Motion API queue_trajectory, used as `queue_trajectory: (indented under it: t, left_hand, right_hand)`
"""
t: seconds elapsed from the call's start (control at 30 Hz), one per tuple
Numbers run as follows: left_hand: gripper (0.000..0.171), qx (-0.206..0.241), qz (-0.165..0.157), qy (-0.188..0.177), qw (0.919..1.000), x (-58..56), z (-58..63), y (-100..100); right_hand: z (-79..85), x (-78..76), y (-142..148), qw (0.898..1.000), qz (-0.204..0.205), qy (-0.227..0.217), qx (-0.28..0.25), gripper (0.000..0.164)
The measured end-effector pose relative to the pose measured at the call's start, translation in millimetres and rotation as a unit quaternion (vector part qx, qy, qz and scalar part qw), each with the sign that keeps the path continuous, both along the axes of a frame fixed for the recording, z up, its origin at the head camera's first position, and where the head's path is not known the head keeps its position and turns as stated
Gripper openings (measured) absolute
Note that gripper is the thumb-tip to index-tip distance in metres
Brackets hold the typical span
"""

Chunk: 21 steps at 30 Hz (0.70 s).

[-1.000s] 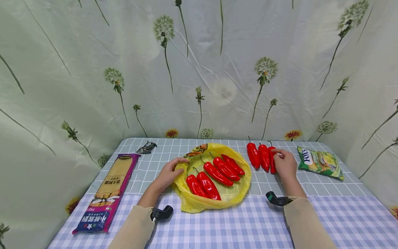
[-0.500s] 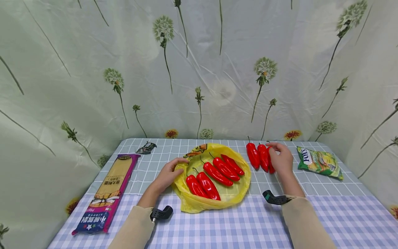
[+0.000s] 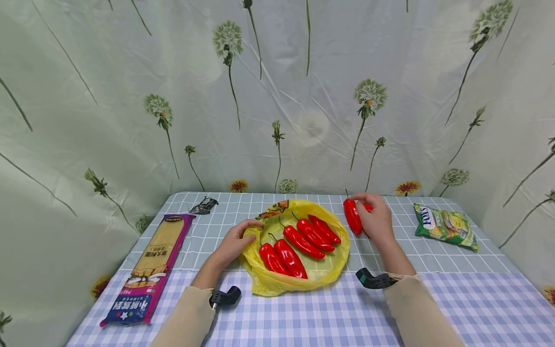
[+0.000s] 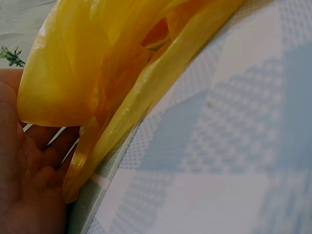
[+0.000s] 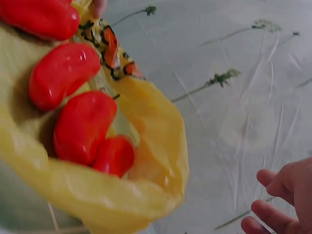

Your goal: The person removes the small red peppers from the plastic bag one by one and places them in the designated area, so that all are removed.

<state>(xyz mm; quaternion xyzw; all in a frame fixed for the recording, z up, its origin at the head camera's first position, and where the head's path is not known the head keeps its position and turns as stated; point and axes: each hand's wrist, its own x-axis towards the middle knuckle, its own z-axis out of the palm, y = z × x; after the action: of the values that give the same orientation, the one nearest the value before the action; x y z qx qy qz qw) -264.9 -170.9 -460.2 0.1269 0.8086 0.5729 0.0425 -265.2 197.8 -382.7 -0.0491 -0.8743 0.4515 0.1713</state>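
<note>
A yellow plastic bag (image 3: 299,287) lies spread wide with several red peppers (image 3: 290,259) in it. My left hand (image 3: 231,245) holds the bag's left rim, its thumb and fingers about the folded plastic (image 4: 58,92). At the right, my right hand (image 3: 374,217) is over the peppers outside the bag. One red pepper (image 3: 353,217) shows just left of its fingers, and part of another (image 3: 368,207) peeks out beside them. Whatever lies under the palm is hidden. In the right wrist view the right hand's fingers (image 5: 273,214) are loosely bent and apart, with nothing seen between them.
At the left lies a long pasta packet (image 3: 149,270); a small black wrapper (image 3: 204,206) is behind it. A green candy bag (image 3: 446,226) lies to the right. The table (image 3: 321,318) has a checked cloth, and a dandelion-print curtain (image 3: 303,120) closes off the back.
My right hand has moved left across the peppers outside the bag, from the rightmost toward the leftmost, and now covers most of two. My left hand and the bag have stayed put.
</note>
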Motion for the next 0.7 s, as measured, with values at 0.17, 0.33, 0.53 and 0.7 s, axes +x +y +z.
queue_trajectory:
  t: [0.17, 0.33, 0.53, 0.7]
  left_hand:
    - [0.036, 0.001, 0.0, -0.001, 1.0, 0.6, 1.0, 0.3]
    - [0.036, 0.001, -0.003, 0.0, 1.0, 0.5, 0.9, 0.2]
    - [0.037, -0.003, 0.003, -0.003, 1.0, 0.9, 1.6, 0.8]
    - [0.037, -0.002, 0.004, -0.004, 1.0, 0.7, 1.4, 1.0]
  right_hand:
    - [1.3, 1.9, -10.5, 0.999, 0.035, 0.019, 0.018, 0.027]
    - [1.1, 4.7, -18.6, 0.997, 0.066, 0.023, 0.039, 0.024]
    - [-1.2, 9.3, -28.2, 0.993, 0.102, 0.034, 0.049, 0.024]
    - [-4.3, 10.9, -36.8, 0.989, 0.13, 0.028, 0.059, 0.025]
